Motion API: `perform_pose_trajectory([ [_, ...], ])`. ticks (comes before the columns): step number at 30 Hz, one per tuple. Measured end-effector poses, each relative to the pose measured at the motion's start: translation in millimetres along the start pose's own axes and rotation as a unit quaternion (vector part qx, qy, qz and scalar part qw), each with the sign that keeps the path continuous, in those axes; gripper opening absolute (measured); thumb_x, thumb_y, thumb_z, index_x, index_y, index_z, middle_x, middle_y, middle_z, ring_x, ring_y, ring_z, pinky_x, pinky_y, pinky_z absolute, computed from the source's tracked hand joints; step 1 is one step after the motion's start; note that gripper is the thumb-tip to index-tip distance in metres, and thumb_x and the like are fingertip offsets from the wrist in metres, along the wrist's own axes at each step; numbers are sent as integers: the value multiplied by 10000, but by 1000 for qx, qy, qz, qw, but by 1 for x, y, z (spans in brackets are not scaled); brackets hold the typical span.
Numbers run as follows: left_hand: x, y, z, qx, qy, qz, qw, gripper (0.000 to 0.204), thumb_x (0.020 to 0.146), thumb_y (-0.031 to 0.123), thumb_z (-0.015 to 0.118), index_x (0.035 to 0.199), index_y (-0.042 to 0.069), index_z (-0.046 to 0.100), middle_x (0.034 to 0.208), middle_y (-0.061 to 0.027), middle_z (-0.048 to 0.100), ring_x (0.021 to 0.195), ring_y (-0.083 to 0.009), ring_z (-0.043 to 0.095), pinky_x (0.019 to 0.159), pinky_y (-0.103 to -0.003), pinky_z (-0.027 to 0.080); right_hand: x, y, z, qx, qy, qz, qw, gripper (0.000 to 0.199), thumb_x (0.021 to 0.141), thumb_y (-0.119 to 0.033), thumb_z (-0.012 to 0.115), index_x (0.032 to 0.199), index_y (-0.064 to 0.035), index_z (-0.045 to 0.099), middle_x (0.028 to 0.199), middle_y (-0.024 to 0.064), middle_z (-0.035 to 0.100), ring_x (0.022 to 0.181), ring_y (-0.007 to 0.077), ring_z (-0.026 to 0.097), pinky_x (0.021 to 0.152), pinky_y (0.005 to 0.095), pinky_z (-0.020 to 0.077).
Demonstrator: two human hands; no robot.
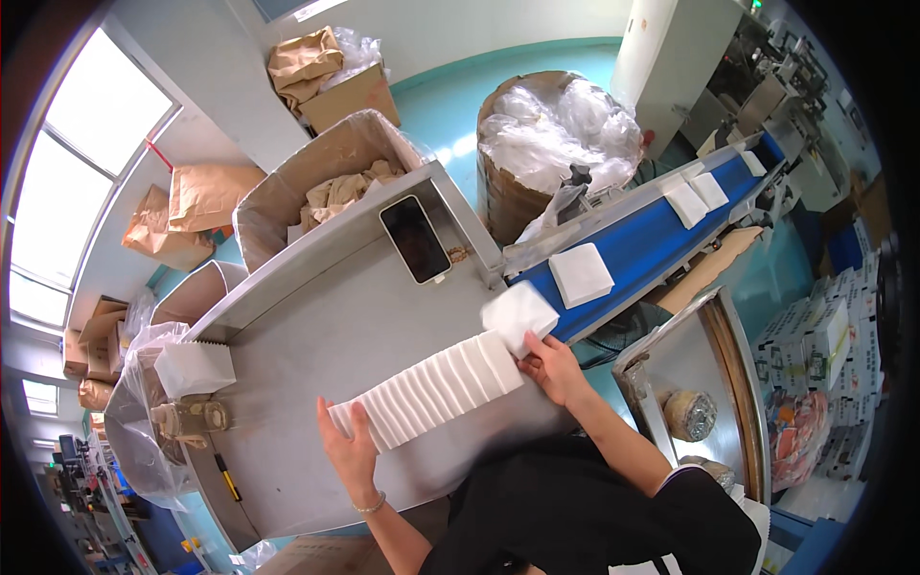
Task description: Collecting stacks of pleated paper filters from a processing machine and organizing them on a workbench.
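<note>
A long row of white folded paper napkin stacks (431, 391) stands on edge on the metal table (316, 326), slanting up to the right. My left hand (350, 448) is at the row's left end, its fingers stretched and apart against the last stack. At the other end my right hand (556, 372) pinches the near edge of a loose white napkin stack (520, 316), slightly blurred, where the table meets the conveyor. On the blue conveyor belt (632, 251), another napkin stack (581, 275) lies flat close by, with several more farther up.
A phone (416, 240) lies by the table's raised back wall. At the left are a white stack (195, 369), a tape roll (213, 415) and a marker (227, 477). Beyond stand a carton (259, 216) and a round bin of clear plastic (561, 129). A metal tray (661, 369) stands right.
</note>
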State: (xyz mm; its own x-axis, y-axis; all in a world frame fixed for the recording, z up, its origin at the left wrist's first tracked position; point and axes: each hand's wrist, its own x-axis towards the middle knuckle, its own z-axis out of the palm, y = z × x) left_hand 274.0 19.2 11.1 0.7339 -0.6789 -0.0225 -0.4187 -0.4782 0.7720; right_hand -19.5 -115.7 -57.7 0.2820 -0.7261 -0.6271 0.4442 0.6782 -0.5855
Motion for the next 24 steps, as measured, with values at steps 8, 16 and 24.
perform_pose_trajectory([
  [8, -1, -4, 4, 14, -3, 22, 1000, 639, 941, 316, 611, 1423, -27, 368, 1344, -248, 505, 1212, -330, 522, 1014, -385, 402, -22, 13, 51, -385, -69, -123, 912, 436, 974, -352, 579, 1244, -10, 577, 1087, 77, 651, 1008, 151, 591, 887, 296, 467],
  [16, 0, 0, 2, -6, -6, 3, 1000, 675, 925, 321, 632, 1406, -72, 369, 1365, -281, 475, 1281, -355, 469, 1048, -405, 372, -11, 27, 36, -207, 5, -93, 974, 467, 973, -375, 573, 1240, 8, 591, 1076, 55, 657, 978, 136, 593, 860, 273, 464],
  [24, 0, 1, 0, -11, -4, -3, 1000, 673, 924, 318, 634, 1408, -66, 368, 1365, -282, 476, 1271, -356, 476, 1043, -404, 376, -16, 0, 21, -337, -167, 2, 927, 397, 960, -309, 599, 1208, 2, 615, 965, 26, 661, 861, 100, 581, 740, 268, 475],
])
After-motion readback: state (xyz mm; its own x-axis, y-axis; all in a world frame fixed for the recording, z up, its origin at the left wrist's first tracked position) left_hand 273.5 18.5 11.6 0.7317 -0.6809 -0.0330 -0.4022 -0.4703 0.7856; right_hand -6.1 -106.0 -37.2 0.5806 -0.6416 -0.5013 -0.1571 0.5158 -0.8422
